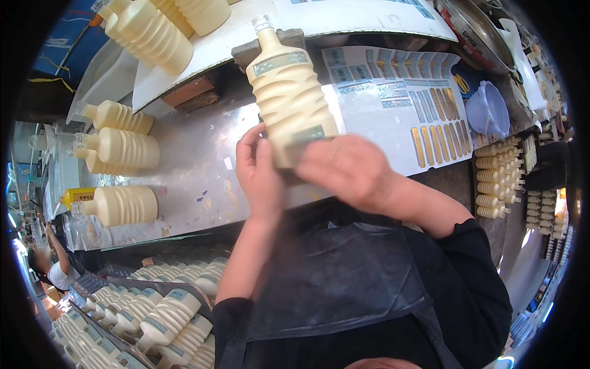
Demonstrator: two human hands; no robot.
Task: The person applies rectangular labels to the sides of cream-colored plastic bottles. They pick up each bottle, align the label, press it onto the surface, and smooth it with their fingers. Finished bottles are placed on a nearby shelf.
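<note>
A cream-coloured bottle (287,95) with wavy ridges and a clear threaded neck lies in front of me, its neck pointing away and resting on a dark padded support (246,52). It bears a grey-green label band (279,63) near the shoulder and a smaller grey-green label (309,134) near the base. My left hand (261,172) is closed against the bottle's lower left side, thumb and curled fingers by its base. Over the lower label is my right hand (353,172), its fingers smeared by motion; whether they pinch anything is hidden.
Label sheets (399,104) with silver and gold strips lie to the right, beside a lavender bucket (487,109) and yellow-handled scissors (461,84). Unlabelled bottles (128,206) lie on the metal table (196,147) at left. Labelled bottles (169,317) fill trays at lower left. Another person (60,273) is far left.
</note>
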